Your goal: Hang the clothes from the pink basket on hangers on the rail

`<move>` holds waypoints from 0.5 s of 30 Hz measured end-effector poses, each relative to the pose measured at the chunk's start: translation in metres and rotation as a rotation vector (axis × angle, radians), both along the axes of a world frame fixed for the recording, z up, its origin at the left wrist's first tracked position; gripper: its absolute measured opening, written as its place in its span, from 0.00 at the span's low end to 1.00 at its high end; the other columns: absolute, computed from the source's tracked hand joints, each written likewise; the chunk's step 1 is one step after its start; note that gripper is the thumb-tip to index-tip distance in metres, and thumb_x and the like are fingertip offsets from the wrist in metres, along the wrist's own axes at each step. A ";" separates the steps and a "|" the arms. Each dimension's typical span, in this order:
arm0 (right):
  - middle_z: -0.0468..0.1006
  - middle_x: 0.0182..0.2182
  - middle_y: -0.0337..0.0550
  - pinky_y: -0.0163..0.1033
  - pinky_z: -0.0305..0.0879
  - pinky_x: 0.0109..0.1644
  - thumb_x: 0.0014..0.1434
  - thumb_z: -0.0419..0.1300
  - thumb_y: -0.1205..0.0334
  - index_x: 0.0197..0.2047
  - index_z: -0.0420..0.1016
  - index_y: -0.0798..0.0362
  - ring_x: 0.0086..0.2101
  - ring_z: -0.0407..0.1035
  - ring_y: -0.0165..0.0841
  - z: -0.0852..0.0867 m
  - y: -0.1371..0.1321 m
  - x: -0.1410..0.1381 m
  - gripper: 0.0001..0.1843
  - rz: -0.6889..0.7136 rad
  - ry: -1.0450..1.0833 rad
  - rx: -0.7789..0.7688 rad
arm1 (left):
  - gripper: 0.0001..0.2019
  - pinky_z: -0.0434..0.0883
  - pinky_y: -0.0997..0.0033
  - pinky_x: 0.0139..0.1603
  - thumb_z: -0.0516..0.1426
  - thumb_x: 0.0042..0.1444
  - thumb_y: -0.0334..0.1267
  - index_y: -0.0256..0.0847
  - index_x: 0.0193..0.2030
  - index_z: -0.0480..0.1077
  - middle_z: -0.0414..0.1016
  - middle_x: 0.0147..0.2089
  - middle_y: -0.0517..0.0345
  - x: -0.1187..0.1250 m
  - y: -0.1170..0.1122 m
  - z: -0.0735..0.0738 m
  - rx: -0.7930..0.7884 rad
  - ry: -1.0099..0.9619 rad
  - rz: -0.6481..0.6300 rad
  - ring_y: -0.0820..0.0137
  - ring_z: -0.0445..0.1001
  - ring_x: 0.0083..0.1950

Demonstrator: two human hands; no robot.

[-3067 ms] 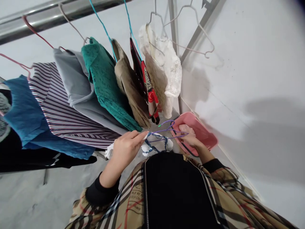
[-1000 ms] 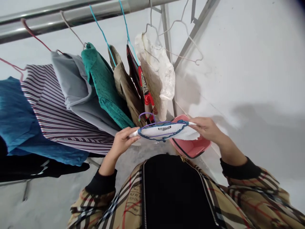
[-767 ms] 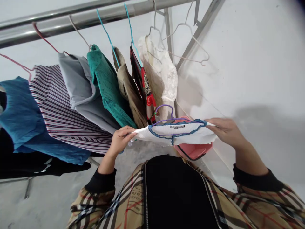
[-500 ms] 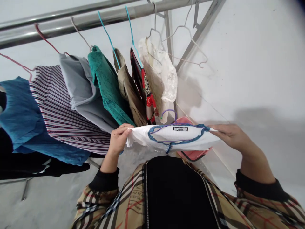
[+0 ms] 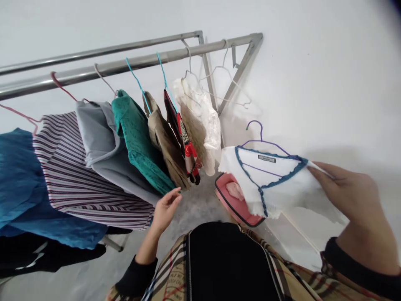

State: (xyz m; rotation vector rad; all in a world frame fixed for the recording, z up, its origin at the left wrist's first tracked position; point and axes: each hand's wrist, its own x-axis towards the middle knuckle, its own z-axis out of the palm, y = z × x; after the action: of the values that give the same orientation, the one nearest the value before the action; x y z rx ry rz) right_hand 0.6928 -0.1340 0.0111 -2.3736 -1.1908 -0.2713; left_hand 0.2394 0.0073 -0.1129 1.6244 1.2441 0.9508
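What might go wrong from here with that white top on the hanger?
The white top is held at one corner by the right hand alone, while the left hand is open and off it. It may slip from the purple hanger, perhaps dropping onto the grey floor or the pink basket beneath it.

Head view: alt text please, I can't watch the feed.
The right hand holds a white blue-trimmed garment on a purple wire hanger above a pink basket. The left hand is open, empty, beside clothes hanging from a steel rail.
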 end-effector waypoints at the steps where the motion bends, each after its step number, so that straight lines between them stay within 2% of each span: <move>1: 0.84 0.31 0.51 0.53 0.71 0.36 0.53 0.56 0.43 0.43 0.83 0.38 0.36 0.78 0.54 0.000 0.007 -0.003 0.20 -0.030 -0.019 0.002 | 0.22 0.75 0.69 0.42 0.61 0.54 0.50 0.38 0.51 0.76 0.78 0.35 0.56 0.002 -0.004 -0.003 -0.022 0.016 -0.018 0.69 0.76 0.37; 4: 0.83 0.30 0.51 0.50 0.71 0.39 0.56 0.54 0.45 0.46 0.82 0.44 0.36 0.78 0.51 0.002 0.039 -0.017 0.22 -0.013 0.007 0.079 | 0.21 0.75 0.68 0.42 0.61 0.54 0.51 0.39 0.49 0.77 0.79 0.35 0.55 0.010 -0.013 -0.011 -0.057 0.036 -0.059 0.68 0.77 0.37; 8: 0.83 0.41 0.51 0.49 0.71 0.47 0.59 0.52 0.52 0.49 0.81 0.50 0.41 0.78 0.47 0.010 0.096 -0.036 0.22 0.121 0.081 0.280 | 0.21 0.76 0.67 0.42 0.61 0.53 0.51 0.40 0.48 0.78 0.80 0.35 0.54 0.019 -0.022 -0.015 -0.063 0.033 -0.072 0.66 0.78 0.36; 12: 0.82 0.44 0.52 0.49 0.69 0.51 0.62 0.50 0.54 0.50 0.79 0.54 0.44 0.76 0.46 0.028 0.163 -0.049 0.22 0.246 0.100 0.481 | 0.22 0.77 0.66 0.43 0.62 0.51 0.53 0.40 0.47 0.79 0.81 0.37 0.52 0.022 -0.029 -0.015 -0.089 0.016 -0.055 0.64 0.79 0.38; 15: 0.81 0.44 0.53 0.49 0.68 0.53 0.65 0.47 0.49 0.52 0.75 0.54 0.46 0.75 0.45 0.047 0.215 -0.056 0.24 0.341 0.098 0.561 | 0.22 0.77 0.66 0.44 0.62 0.51 0.54 0.41 0.46 0.79 0.82 0.37 0.51 0.020 -0.033 -0.014 -0.097 0.021 -0.036 0.63 0.80 0.39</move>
State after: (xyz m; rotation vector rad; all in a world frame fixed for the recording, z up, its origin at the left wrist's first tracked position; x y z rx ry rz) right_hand 0.6368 0.0813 0.0585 -1.6598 -1.2506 -0.3199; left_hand 0.2594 -0.0258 -0.1266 1.5796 1.2519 0.8404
